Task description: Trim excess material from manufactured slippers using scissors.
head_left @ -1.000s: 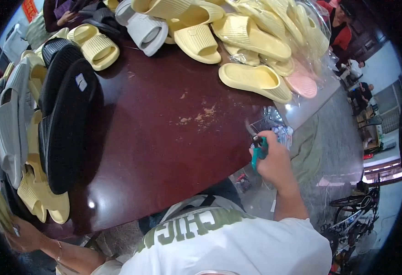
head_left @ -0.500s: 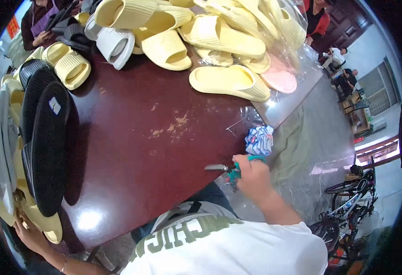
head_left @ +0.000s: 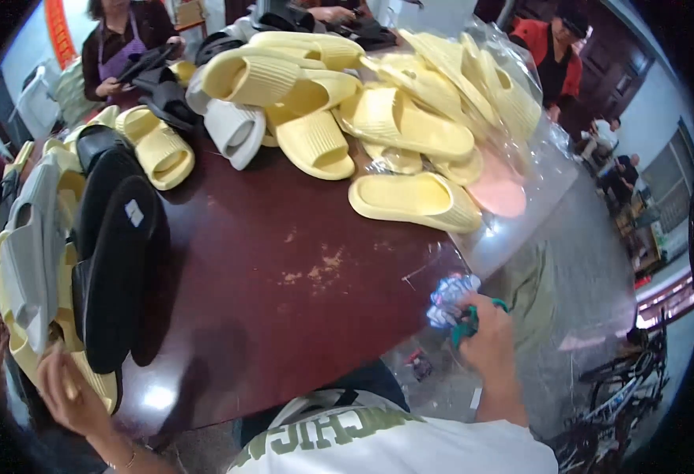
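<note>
My right hand [head_left: 489, 336] is closed round the green-handled scissors [head_left: 465, 325] at the table's right front edge. The blades are not clearly visible. Just beyond them lies a blue-and-white bundle [head_left: 450, 300] on the table corner, which the hand nearly touches. At the far left, my left hand [head_left: 69, 391] has its fingers apart at the near end of a row of slippers. A yellow slipper [head_left: 103, 379] and a grey slipper [head_left: 31, 268] are beside it; whether the fingertips touch them I cannot tell. Next to these stands a large black slipper [head_left: 122, 276] on its side.
A heap of yellow slippers [head_left: 410, 130], partly in clear plastic, covers the table's far side, with a grey slipper [head_left: 235, 134] and a pink sole [head_left: 499, 189]. The dark red table [head_left: 252, 261] has tan scuffs. Co-workers stand beyond; bicycles [head_left: 616, 411] stand at right.
The view has shifted, showing more beyond the table. My right hand brought the scissors up against the bundle, and their blades no longer show. My left hand's fingers have come up beside the slippers.
</note>
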The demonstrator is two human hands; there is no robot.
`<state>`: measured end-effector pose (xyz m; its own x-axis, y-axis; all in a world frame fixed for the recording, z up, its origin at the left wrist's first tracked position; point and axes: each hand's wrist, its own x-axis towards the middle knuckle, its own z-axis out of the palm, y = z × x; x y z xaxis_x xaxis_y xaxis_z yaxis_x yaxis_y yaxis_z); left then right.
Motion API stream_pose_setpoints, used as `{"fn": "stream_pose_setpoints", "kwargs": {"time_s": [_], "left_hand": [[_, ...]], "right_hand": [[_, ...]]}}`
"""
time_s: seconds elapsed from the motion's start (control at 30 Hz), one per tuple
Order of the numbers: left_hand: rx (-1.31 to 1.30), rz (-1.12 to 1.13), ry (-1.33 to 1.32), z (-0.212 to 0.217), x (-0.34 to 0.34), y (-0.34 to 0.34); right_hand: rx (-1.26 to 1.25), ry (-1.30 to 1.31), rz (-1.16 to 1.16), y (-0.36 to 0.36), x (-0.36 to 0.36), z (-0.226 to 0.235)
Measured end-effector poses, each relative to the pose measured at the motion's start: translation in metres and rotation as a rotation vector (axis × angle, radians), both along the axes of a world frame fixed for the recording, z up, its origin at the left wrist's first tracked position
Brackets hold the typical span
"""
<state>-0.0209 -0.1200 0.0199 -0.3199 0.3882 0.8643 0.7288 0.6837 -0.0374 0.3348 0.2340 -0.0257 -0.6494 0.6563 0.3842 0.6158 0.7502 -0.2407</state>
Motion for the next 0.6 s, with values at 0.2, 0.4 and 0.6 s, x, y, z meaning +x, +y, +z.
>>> {"fn": "stream_pose_setpoints", "kwargs": {"time_s": [0.2,0.4,0.6], "left_hand": [[-0.290,-0.688,-0.117,0.034,0.047,0.139],[-0.259,-0.871,-0.212,0.019,0.027,0.221],[-0.298,-0.814,-0.385,-0.014,0.009,0.239]], "right_hand": [[-0.121,0.128,0.017,0.013,-0.004,0.007],[-0.147,0.100,0.023,0.022,-0.005,0.015],[-0.207,0.318,-0.095,0.022,-0.001,0.006]]}}
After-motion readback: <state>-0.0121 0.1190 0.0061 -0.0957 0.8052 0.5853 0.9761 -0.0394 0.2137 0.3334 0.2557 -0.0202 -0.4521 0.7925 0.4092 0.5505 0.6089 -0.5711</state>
